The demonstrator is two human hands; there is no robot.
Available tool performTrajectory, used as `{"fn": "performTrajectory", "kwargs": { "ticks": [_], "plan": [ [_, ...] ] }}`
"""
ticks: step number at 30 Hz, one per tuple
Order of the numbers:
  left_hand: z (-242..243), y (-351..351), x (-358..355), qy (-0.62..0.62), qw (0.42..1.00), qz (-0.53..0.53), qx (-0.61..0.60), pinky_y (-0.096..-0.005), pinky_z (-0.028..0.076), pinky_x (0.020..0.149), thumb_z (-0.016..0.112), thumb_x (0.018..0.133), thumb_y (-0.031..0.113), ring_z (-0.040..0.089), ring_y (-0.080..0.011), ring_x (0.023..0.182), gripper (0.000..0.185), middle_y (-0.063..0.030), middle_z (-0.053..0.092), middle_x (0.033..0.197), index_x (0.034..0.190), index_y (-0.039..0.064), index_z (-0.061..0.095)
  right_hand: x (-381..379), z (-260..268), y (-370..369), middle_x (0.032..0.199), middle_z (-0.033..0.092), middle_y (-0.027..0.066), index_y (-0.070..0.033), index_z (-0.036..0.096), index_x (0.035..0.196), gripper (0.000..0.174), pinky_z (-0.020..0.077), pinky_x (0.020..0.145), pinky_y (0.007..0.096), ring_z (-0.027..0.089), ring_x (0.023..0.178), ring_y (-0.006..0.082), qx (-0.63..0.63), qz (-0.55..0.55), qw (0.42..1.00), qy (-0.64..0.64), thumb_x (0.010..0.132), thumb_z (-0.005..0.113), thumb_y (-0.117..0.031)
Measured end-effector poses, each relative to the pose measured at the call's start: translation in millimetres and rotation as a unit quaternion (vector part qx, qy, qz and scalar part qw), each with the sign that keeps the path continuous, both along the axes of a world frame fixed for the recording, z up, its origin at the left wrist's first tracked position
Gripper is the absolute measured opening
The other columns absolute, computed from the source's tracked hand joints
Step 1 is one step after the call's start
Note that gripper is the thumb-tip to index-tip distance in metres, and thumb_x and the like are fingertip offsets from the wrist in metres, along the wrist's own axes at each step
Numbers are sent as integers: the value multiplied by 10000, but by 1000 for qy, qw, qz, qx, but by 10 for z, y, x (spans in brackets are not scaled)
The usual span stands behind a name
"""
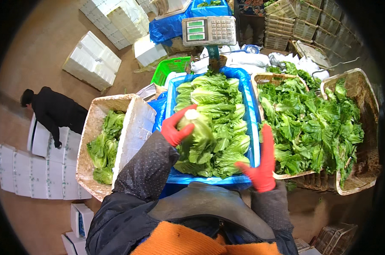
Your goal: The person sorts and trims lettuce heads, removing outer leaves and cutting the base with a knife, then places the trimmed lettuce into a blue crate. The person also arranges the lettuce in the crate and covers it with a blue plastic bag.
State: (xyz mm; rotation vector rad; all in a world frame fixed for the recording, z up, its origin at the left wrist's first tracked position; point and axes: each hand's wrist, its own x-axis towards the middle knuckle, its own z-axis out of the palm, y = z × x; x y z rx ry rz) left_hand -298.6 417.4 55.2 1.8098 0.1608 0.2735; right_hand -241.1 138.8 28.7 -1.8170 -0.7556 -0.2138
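In a red glove, my left hand [177, 127] grips a head of leafy lettuce [196, 135] near its pale cut stem end. That head is over the left side of a blue-lined box [255, 140], where more lettuce heads [211, 95] lie packed in rows. My right hand [263, 162], also red-gloved, is over the box's right edge with its fingers and thumb spread, holding nothing. A digital scale's display panel [209, 31] stands beyond the box.
Left of me, a foam box [96, 111] holds some lettuce. Crates of loose leaves [302, 127] stand at right. A green crate [171, 67] and white bags [248, 59] are beyond. A person in black [58, 108] is by white foam boxes [39, 173] at far left.
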Motion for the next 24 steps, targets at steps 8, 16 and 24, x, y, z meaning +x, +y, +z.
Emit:
{"fn": "performTrajectory", "kwargs": {
  "ticks": [8,16,24],
  "plan": [
    [-345,-824,43,65,932,3,-355,-393,356,1018,622,825,428,481,-265,1175,740,-143,490,1275,1376,39,317,85,-667,264,1396,336,224,-113,290,1408,1090,324,1015,480,374,1259,400,-7,121,993,11,484,859,-213],
    [-636,570,-6,127,957,8,260,-365,313,1055,651,817,167,418,-233,1263,591,-126,468,1346,1345,49,414,307,-921,-680,1366,383,122,-67,168,1438,1231,383,1000,405,418,1232,257,143,124,894,405,481,913,-282],
    [-1611,437,594,16,812,-307,497,-460,416,929,764,648,364,475,-353,1142,803,-163,457,1300,1337,135,419,804,-134,128,1317,467,148,-84,373,1366,919,412,962,387,482,1175,324,-237,351,898,120,574,823,-204]
  ]
}}
